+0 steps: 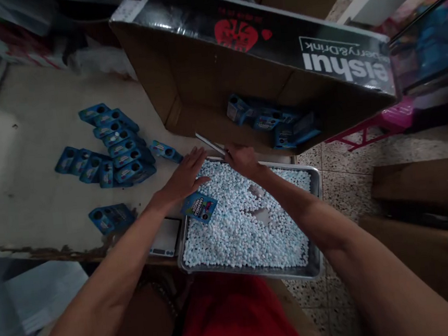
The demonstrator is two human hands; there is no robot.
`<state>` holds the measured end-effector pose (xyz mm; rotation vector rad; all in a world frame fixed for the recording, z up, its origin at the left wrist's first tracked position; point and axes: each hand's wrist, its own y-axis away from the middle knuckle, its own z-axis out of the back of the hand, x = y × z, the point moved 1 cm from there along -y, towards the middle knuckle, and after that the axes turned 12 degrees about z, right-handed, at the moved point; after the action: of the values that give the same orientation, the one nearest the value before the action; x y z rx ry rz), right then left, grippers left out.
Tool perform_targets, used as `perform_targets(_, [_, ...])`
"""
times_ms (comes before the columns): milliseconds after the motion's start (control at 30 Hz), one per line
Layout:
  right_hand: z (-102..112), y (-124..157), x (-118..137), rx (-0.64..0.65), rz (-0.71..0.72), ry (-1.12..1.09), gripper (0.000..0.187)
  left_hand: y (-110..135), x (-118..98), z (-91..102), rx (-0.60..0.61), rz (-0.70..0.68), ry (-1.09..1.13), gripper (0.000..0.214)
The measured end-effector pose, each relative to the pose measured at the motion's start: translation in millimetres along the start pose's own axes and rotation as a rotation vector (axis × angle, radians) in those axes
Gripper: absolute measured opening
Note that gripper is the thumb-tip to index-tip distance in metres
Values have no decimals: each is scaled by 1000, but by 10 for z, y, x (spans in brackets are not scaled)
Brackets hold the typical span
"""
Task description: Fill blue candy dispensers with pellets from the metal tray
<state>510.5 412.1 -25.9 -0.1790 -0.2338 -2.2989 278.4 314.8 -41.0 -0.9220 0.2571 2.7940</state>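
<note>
A metal tray holds small white and pale blue candies. My left hand is over the tray's far left corner, palm down with fingers stretched out. Just below its thumb, a blue candy packet marked "Caramelo macizo" lies on the candies. My right hand is closed at the tray's far edge. From it a long, thin, pale tool like a blade points away to the left; its exact kind is unclear. One small blue packet lies beyond my left fingertips.
Several blue packets stand in rows on the pale table, with more nearer its edge. A small scale sits left of the tray. Behind, a large cardboard box on its side holds blue packets.
</note>
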Motion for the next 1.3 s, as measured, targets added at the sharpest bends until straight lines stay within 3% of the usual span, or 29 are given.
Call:
perform_targets(100, [-226, 334, -21, 49, 94, 52, 30, -62, 82, -305, 29, 33, -64, 78])
perform_targets(200, [-449, 772, -72, 124, 160, 63, 32, 110, 10, -527, 1, 82, -111, 71])
perform_targets(367, [-628, 1399, -77, 250, 220, 18, 32, 378, -394, -961, -149, 241, -55, 72])
perform_targets(467, [-581, 1766, -77, 274, 231, 6, 31, 395, -713, -1348, -251, 285, 80, 73])
perform_targets(533, [-498, 2029, -101, 286, 213, 15, 30, 412, -892, -1504, -277, 279, 169, 72])
perform_targets(600, [-394, 2300, -152, 280, 158, 25, 29, 505, -983, -1498, -238, 242, 239, 68])
perform_targets(667, [-298, 2576, -226, 244, 41, 30, 28, 721, -955, -1359, -195, 201, 242, 61])
perform_targets(767, [-251, 2989, -322, 196, -188, 35, 26, 1205, -755, -1133, -293, 239, 161, 52])
perform_targets(867, [-348, 3345, -299, 174, -387, 28, 22, 1526, -591, -1179, -357, 325, 99, 53])
perform_targets(967, [-498, 3568, -155, 119, -536, -17, 20, 1364, -602, -1447, -319, 330, 76, 57])
perform_targets(1033, [-571, 3632, -48, 85, -592, -42, 21, 1044, -673, -1583, -301, 279, 149, 58])
perform_targets(1100, [-597, 3652, 27, 73, -640, -60, 22, 706, -761, -1593, -261, 188, 257, 54])
perform_targets(1200, [-524, 3674, 61, 74, -681, -73, 24, 427, -926, -1351, -186, 67, 294, 48])
perform_targets(1300, [-343, 3761, 12, 72, -681, -57, 27, 487, -1201, -987, -14, -100, 172, 57])
